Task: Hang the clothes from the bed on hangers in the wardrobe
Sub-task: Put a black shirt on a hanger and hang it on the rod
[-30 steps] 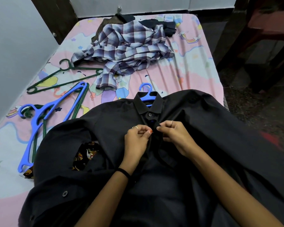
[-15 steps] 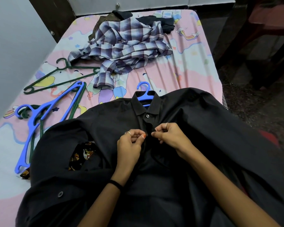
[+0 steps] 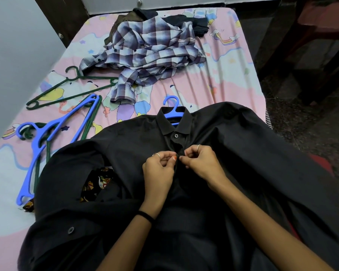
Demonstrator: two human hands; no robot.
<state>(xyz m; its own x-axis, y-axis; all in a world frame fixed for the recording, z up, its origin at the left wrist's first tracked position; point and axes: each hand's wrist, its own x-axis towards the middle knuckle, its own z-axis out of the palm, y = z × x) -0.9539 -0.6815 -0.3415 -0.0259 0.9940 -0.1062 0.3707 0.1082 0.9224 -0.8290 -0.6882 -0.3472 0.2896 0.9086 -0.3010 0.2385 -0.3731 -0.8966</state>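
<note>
A black shirt (image 3: pixel 233 153) lies spread across the near part of the bed, with a blue hanger (image 3: pixel 172 108) inside it; only the hook and neck show above the collar. The top button is fastened. My left hand (image 3: pixel 160 169) and my right hand (image 3: pixel 202 163) meet just below that button, each pinching an edge of the shirt's front placket. A checked shirt (image 3: pixel 145 55) lies crumpled at the far end of the bed, with dark clothes (image 3: pixel 188 22) behind it.
Spare hangers lie on the pink cartoon bedsheet (image 3: pixel 223 79) at the left: a blue hanger (image 3: pixel 47 141) and green hangers (image 3: pixel 70 89). A patterned dark garment (image 3: pixel 96 184) shows under the black shirt. A grey wall runs along the left; dark floor and wooden furniture (image 3: pixel 321 36) stand at the right.
Both hands stay pinching the placket below the top button; they have shifted only slightly. The view has tilted a little, so the bed sits higher in frame.
</note>
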